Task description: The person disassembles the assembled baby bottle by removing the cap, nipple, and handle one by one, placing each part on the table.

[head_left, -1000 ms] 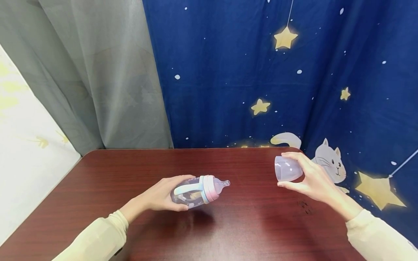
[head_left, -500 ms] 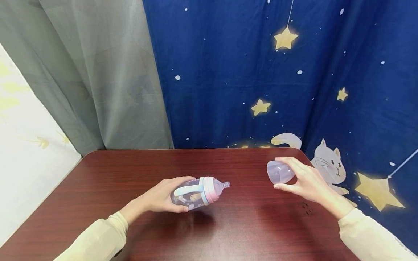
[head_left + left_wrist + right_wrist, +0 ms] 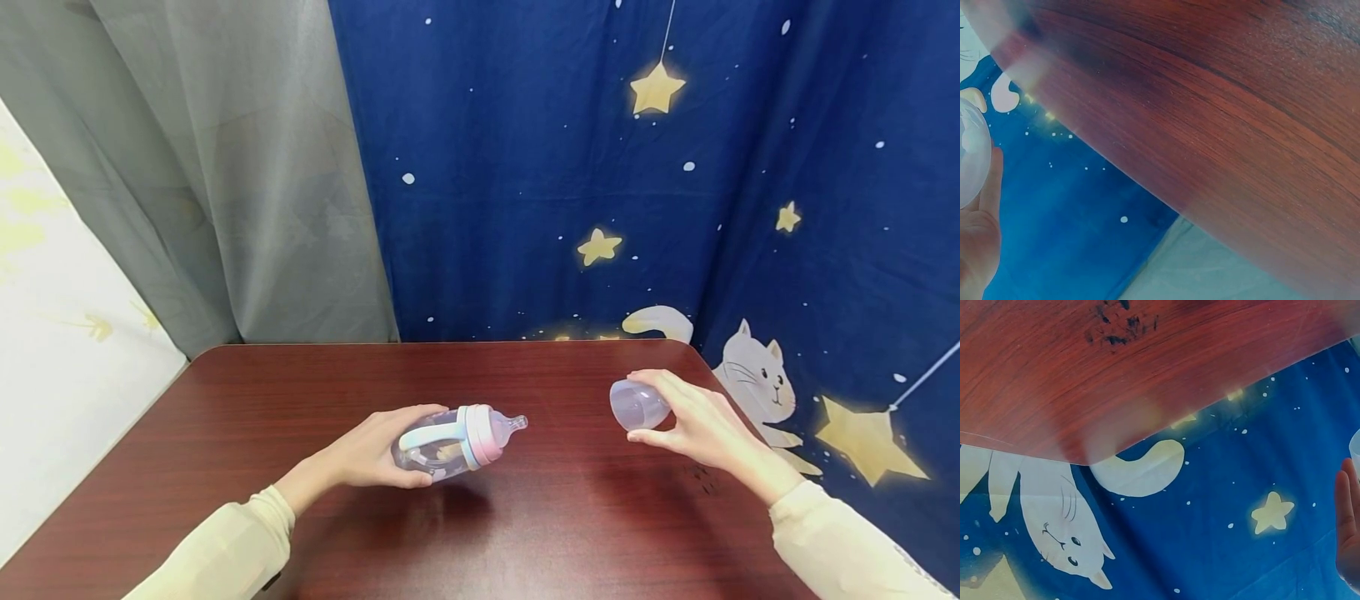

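Observation:
In the head view, my left hand (image 3: pixel 378 450) grips a clear baby bottle (image 3: pixel 442 454) by its base end, thumb on the near side. The bottle lies sideways, its teat pointing right; it has a pink collar (image 3: pixel 487 435) and a pale blue-white handle (image 3: pixel 431 435). To the right, my right hand (image 3: pixel 701 427) holds a translucent bottle cap (image 3: pixel 637 405) between thumb and fingers, its wide rim turned left. A gap separates cap and teat. The left wrist view catches only the bottle's rounded end (image 3: pixel 974 153) at the edge; the right wrist view shows just a sliver of cap (image 3: pixel 1356 449).
A dark red wooden table (image 3: pixel 555 525) spans beneath both hands, its far edge meeting a blue star-patterned curtain (image 3: pixel 517 167) and a grey curtain (image 3: pixel 285 208). Dark marks (image 3: pixel 701 477) show on the tabletop near the right forearm.
My right hand has moved left and slightly nearer with the cap, whose rim has tilted a little. The left hand and the bottle have stayed in place.

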A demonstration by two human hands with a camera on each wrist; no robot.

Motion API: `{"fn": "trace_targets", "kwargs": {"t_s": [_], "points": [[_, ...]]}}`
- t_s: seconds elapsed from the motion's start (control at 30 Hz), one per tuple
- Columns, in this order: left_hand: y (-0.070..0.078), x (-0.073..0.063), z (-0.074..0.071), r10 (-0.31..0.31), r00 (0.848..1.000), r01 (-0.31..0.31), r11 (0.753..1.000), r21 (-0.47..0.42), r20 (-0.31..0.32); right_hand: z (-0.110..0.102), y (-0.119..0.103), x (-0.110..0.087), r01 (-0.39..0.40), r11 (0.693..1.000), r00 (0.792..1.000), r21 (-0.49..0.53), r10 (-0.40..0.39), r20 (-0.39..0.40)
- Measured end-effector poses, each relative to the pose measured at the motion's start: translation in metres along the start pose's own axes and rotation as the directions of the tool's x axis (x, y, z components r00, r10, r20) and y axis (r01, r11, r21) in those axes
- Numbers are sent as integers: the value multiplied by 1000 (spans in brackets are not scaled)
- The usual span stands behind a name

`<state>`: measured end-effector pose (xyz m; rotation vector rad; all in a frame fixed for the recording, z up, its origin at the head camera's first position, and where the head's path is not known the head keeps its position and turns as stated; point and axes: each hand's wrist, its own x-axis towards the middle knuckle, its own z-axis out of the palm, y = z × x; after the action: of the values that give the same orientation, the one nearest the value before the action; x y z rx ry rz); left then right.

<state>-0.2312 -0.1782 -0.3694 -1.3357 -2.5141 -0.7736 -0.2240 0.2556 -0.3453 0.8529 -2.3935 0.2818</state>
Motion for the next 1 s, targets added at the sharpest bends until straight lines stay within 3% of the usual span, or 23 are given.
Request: {"fn": "trace_targets", "kwargs": {"t_s": [1.0], "points": [[-2, 1, 0, 9, 1000, -9, 1000, -16, 3, 10, 13, -17, -10, 999, 997, -33, 13, 74]]}}
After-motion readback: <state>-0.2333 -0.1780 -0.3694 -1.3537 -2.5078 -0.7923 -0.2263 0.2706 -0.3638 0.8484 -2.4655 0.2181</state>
